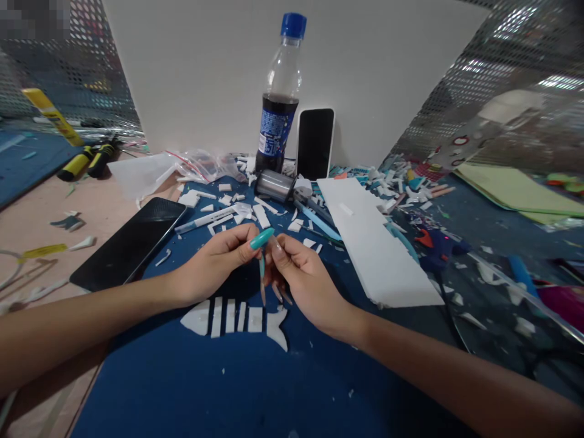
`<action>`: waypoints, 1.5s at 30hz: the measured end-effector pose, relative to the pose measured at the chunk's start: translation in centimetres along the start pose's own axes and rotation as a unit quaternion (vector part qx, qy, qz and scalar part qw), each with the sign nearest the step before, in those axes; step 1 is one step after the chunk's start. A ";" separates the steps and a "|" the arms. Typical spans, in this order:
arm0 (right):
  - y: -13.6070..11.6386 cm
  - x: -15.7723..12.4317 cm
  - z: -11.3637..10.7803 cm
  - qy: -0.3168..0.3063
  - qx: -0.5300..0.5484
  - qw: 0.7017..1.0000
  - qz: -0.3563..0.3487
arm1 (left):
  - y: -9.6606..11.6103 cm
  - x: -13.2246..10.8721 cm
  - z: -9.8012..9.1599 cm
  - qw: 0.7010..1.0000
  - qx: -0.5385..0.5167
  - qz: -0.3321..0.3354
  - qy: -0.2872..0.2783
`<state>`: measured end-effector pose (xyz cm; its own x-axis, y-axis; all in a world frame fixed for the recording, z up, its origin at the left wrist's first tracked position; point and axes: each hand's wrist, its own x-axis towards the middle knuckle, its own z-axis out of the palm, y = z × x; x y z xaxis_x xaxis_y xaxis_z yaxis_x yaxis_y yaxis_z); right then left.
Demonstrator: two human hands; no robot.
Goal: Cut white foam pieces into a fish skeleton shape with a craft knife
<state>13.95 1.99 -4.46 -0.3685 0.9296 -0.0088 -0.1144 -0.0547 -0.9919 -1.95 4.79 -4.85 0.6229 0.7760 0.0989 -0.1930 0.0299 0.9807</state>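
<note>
My left hand and my right hand meet above the blue mat, fingertips nearly touching. Long, turquoise nails show on the left; those on the right are pale. Both hands are closed in a pinch, and whatever lies between the fingers is hidden or too small to make out. Just below them, white foam-board pieces lie in a row shaped like a fish: a pointed head, several narrow strips, a squarish piece and a forked tail.
Behind stand a cola bottle and an upright phone. Another phone lies left, near a pen. To the right are a white board, a glue gun and a plastic cup. White scraps litter the mat.
</note>
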 end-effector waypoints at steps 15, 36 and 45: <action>-0.1 -0.1 0.0 -0.004 -0.013 1.000 0.018 | 0.0 0.0 0.0 0.999 -0.035 0.003 -0.025; 0.2 0.0 -0.1 0.006 0.007 1.000 0.010 | -0.2 0.0 -0.1 1.000 -0.015 0.003 -0.011; 0.3 0.0 0.0 0.001 0.007 1.000 0.007 | -0.3 -0.1 -0.2 0.999 -0.032 0.016 -0.013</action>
<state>13.91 1.99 -4.81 -0.3675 0.9298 -0.0227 -0.1219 -0.0724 -0.9899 -2.09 4.79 -5.16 0.6351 0.7605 0.1352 -0.2605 0.0461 0.9644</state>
